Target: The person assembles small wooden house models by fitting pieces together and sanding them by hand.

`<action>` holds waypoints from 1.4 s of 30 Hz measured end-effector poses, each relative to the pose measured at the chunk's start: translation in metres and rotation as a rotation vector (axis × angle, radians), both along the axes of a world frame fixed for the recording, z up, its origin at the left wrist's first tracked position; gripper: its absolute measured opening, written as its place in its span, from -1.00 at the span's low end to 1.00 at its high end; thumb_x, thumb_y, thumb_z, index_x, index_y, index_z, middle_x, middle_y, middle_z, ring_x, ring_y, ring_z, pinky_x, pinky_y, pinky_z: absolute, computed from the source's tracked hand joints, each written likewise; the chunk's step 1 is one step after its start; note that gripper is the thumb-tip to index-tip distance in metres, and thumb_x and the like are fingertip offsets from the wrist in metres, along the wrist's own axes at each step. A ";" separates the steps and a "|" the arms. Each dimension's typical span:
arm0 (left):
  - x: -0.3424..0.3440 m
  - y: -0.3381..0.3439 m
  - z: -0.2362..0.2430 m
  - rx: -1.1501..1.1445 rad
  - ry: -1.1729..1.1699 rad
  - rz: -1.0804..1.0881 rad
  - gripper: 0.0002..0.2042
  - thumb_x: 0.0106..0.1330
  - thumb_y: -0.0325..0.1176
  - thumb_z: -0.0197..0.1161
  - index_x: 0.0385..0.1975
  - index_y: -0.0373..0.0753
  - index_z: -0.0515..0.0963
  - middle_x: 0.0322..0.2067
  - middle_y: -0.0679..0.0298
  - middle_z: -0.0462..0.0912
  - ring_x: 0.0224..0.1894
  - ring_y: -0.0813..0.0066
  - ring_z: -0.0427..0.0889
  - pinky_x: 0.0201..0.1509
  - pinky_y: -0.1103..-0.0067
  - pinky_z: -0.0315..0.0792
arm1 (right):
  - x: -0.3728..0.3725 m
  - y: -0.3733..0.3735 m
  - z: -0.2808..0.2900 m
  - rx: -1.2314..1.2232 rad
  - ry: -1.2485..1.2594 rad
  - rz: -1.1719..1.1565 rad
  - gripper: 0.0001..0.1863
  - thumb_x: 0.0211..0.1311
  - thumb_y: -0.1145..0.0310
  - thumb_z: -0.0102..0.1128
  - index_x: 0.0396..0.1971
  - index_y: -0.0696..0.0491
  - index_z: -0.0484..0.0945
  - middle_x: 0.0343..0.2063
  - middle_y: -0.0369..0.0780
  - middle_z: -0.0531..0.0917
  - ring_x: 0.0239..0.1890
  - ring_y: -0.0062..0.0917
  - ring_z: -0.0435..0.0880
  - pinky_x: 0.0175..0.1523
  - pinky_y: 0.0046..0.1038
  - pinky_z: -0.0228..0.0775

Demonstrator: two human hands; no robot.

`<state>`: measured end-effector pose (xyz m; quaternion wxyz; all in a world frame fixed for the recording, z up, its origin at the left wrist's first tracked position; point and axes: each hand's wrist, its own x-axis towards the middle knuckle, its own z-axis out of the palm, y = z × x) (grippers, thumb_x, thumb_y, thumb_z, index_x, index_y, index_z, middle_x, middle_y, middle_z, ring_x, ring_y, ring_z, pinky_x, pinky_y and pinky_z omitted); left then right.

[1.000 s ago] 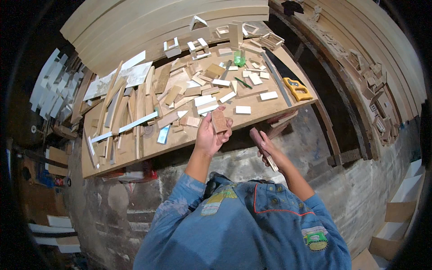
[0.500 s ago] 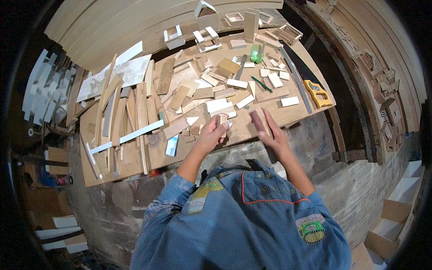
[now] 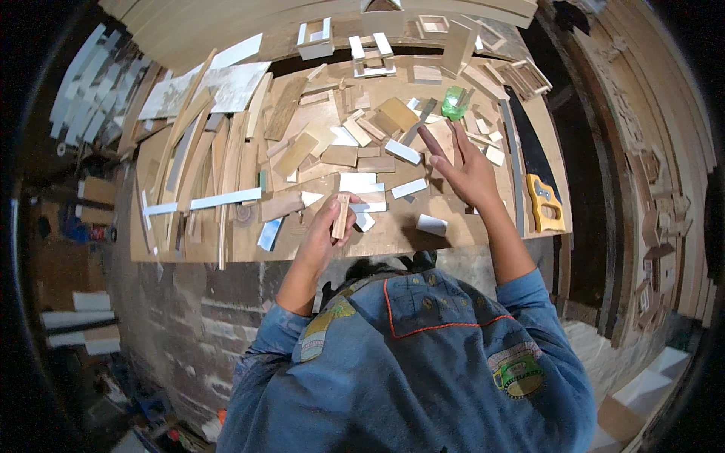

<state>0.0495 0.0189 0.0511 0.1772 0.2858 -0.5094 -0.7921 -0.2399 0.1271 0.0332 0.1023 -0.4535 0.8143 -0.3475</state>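
My left hand (image 3: 321,234) is closed around a small pale wooden block (image 3: 341,217), held upright near the table's front edge. In my right hand (image 3: 470,172) is a flat block with a reddish-brown face (image 3: 433,142), gripped between thumb and fingers. That hand is raised over the right part of the table, its fingertips pointing toward a green plastic cup (image 3: 455,103). White-faced blocks (image 3: 358,183) lie just beyond my left hand. Between my hands, close to the front edge, sits another white block (image 3: 432,224).
Wooden offcuts (image 3: 340,155) are scattered over the wooden tabletop (image 3: 302,246). Long strips (image 3: 189,166) pile up on the left. At the right edge lies a handsaw with a yellow handle (image 3: 545,204). Small box frames (image 3: 371,57) stand at the back.
My right hand has moved away from my left, up and rightward over the table, with the reddish-brown block. My left hand has shifted left, keeping the wooden block. The view has shifted.
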 end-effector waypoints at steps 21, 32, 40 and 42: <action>-0.029 0.037 -0.044 0.060 -0.088 0.655 -0.70 0.35 -0.35 0.16 0.05 -0.21 0.42 -0.05 0.29 0.59 -0.03 0.46 0.61 0.02 0.44 0.52 | -0.109 0.047 -0.016 0.347 0.102 0.231 -0.10 -0.32 0.17 0.57 0.16 0.12 0.41 -0.07 -0.02 0.57 -0.01 -0.11 0.57 0.08 -0.23 0.43; -0.032 0.026 -0.033 -0.032 -0.194 0.560 -0.77 0.32 -0.34 0.23 -0.06 -0.21 0.48 -0.14 0.33 0.61 -0.12 0.59 0.60 -0.02 0.54 0.48 | -0.082 0.045 -0.014 -0.091 0.057 0.328 -0.13 -0.28 0.40 0.56 0.20 0.05 0.39 0.18 -0.04 0.37 0.17 -0.10 0.43 0.18 -0.22 0.37; -0.053 0.041 -0.038 -0.059 -0.191 0.359 -0.77 0.19 -0.42 0.37 -0.16 -0.23 0.57 -0.41 0.43 0.58 -0.38 0.72 0.53 -0.29 0.72 0.42 | 0.039 -0.003 -0.048 -0.103 -0.862 0.663 -0.36 0.08 0.30 0.42 0.18 0.11 0.43 -0.21 -0.16 0.66 -0.30 -0.55 0.65 -0.21 -0.50 0.48; -0.042 0.038 -0.046 -0.069 -0.212 0.294 -0.78 0.20 -0.44 0.36 -0.17 -0.27 0.57 -0.41 0.41 0.59 -0.37 0.70 0.55 -0.27 0.69 0.46 | 0.056 -0.004 -0.052 -0.097 -0.974 0.583 -0.43 0.06 0.31 0.44 0.08 0.12 0.48 -0.30 -0.21 0.65 -0.34 -0.60 0.62 -0.24 -0.53 0.47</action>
